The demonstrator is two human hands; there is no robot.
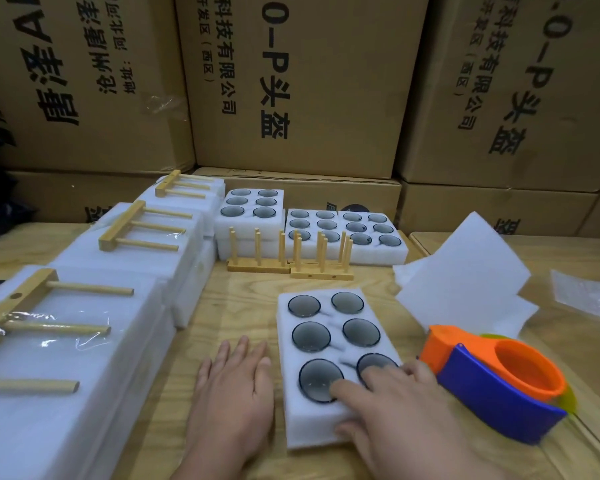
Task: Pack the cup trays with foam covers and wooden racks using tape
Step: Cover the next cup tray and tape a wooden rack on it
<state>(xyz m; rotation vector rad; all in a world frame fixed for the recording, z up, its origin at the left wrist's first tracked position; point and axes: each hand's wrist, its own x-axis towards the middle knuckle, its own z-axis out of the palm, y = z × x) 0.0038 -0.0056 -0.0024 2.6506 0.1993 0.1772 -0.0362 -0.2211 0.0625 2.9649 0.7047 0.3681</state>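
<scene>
A white foam cup tray point(326, 424) holding several dark glass cups lies on the wooden table near me. My right hand point(395, 410) rests on its near right corner, fingers over two cups and thumb against its front edge. My left hand point(232, 393) lies flat on the table just left of the tray. An orange and blue tape dispenser point(499, 382) sits right of the tray. White foam covers point(465, 282) are piled behind it. Two upright wooden racks point(288, 261) stand in the middle. Uncovered cup trays point(347, 233) sit behind them.
Taped packs of foam with wooden racks on top point(84, 323) line the left side in a row. Large cardboard boxes point(291, 81) form a wall at the back. A clear plastic sheet point(586, 296) lies at the far right.
</scene>
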